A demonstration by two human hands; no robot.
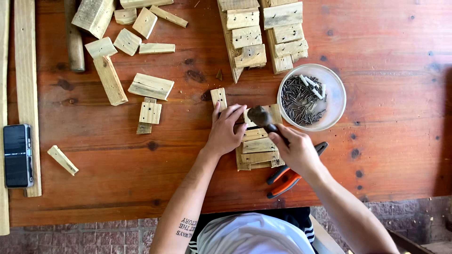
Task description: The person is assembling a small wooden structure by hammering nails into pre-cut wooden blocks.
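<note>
My left hand (225, 130) rests with spread fingers on a small assembly of pale wood slats (256, 151) at the table's front middle, fingertips near a short upright block (218, 98). My right hand (297, 151) grips the handle of a hammer whose dark head (259, 115) sits over the top slat, just right of my left fingertips. Both hands lie close together over the stacked slats.
A white bowl of nails (311, 97) stands right of the hammer. Orange-handled pliers (288, 178) lie under my right wrist. Several loose wood blocks (150, 86) scatter at the back left, stacked blocks (263, 35) behind. A phone (18, 155) lies on planks (26, 94) at far left.
</note>
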